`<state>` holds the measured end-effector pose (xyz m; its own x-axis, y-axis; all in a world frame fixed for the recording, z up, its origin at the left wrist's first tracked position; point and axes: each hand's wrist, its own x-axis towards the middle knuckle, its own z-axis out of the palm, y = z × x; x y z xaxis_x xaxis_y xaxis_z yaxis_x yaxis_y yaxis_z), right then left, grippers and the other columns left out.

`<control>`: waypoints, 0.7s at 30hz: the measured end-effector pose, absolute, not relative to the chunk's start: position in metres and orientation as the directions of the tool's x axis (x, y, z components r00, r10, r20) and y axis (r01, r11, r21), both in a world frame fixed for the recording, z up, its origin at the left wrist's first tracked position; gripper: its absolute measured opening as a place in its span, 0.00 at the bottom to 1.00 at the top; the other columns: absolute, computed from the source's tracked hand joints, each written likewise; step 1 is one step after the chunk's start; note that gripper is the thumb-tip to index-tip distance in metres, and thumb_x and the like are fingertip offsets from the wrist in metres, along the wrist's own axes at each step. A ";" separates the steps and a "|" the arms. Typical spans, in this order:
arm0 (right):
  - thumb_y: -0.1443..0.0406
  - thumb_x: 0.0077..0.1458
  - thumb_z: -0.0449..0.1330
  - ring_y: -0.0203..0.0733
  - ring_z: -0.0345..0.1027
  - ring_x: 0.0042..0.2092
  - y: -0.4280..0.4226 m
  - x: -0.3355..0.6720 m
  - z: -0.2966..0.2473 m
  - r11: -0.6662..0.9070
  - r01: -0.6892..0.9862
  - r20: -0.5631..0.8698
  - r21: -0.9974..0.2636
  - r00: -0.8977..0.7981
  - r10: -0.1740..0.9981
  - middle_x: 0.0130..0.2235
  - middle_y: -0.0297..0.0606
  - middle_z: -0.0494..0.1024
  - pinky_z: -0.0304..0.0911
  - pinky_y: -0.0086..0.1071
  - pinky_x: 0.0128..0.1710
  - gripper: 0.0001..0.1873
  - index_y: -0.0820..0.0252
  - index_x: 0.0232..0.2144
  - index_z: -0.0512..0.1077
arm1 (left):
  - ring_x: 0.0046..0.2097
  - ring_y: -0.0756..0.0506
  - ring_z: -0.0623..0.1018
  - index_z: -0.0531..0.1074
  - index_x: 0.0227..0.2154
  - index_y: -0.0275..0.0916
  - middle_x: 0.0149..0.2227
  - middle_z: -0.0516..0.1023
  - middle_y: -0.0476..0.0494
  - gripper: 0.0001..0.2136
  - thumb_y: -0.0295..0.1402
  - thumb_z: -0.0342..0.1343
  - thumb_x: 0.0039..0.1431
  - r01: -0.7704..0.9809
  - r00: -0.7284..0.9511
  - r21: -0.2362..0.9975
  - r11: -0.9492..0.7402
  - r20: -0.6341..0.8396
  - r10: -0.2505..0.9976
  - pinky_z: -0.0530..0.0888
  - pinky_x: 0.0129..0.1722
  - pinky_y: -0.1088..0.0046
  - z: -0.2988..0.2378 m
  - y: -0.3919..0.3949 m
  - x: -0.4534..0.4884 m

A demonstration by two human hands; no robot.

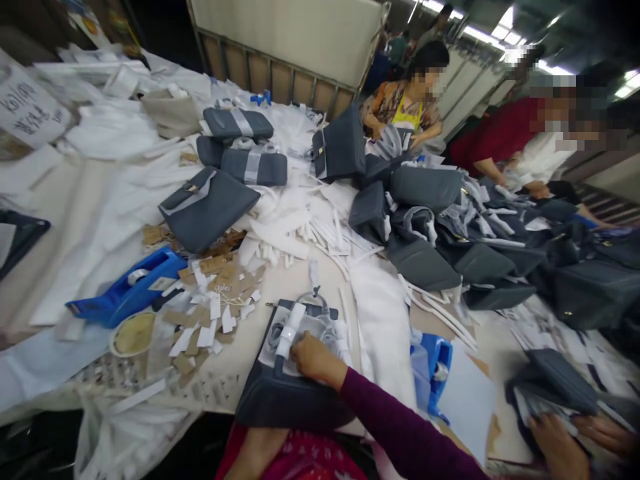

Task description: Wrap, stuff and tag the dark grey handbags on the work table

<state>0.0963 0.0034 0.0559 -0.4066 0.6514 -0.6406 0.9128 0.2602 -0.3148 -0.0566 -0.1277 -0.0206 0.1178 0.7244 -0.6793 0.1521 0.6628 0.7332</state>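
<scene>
Right hand (314, 359), in a purple sleeve, lies knuckles-up on a grey handbag (285, 400) that rests at the near edge of the surface (295, 280). Its fingers are curled narrow against the white wrapping (289, 332) around the bag's handle; whether they pinch it cannot be told. The left hand is hidden: a bare forearm (250, 453) runs under the bag's near side. Just right of the right hand stands a blue tape dispenser (436, 375). Left of it and further out lie brown and white paper tags (215, 293). Well right, a co-worker's hand (556, 440) touches another grey bag (560, 383).
</scene>
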 end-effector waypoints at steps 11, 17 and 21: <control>0.71 0.60 0.49 0.54 0.65 0.51 -0.029 0.094 0.055 -0.002 0.887 -0.530 -0.462 -0.274 0.803 0.50 0.55 0.69 0.66 0.49 0.48 0.18 0.63 0.49 0.72 | 0.37 0.36 0.82 0.70 0.32 0.44 0.32 0.79 0.46 0.29 0.54 0.70 0.27 -0.203 0.077 0.378 0.903 -0.913 0.400 0.78 0.44 0.56 -0.009 -0.149 -0.104; 0.60 0.62 0.52 0.48 0.47 0.67 -0.101 0.162 0.073 -0.109 0.600 -0.168 -0.792 -0.042 0.985 0.66 0.41 0.53 0.50 0.47 0.65 0.27 0.48 0.63 0.56 | 0.29 0.38 0.81 0.61 0.44 0.44 0.33 0.79 0.47 0.38 0.50 0.71 0.30 -0.054 -0.041 0.413 0.909 -0.911 0.411 0.80 0.31 0.59 -0.003 -0.136 -0.105; 0.52 0.53 0.61 0.56 0.41 0.68 -0.162 0.183 0.056 -0.386 0.501 -0.312 -0.775 0.228 0.922 0.68 0.42 0.47 0.47 0.53 0.65 0.45 0.50 0.67 0.46 | 0.28 0.40 0.81 0.57 0.48 0.46 0.33 0.79 0.48 0.34 0.45 0.68 0.40 0.113 -0.121 0.526 0.843 -0.835 0.537 0.80 0.29 0.62 0.004 -0.134 -0.110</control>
<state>0.1832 -0.1617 0.0560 0.2283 0.9222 -0.3121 0.5011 -0.3861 -0.7745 -0.1097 -0.1337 0.0037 -0.1213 0.5371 -0.8347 0.1126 0.8429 0.5261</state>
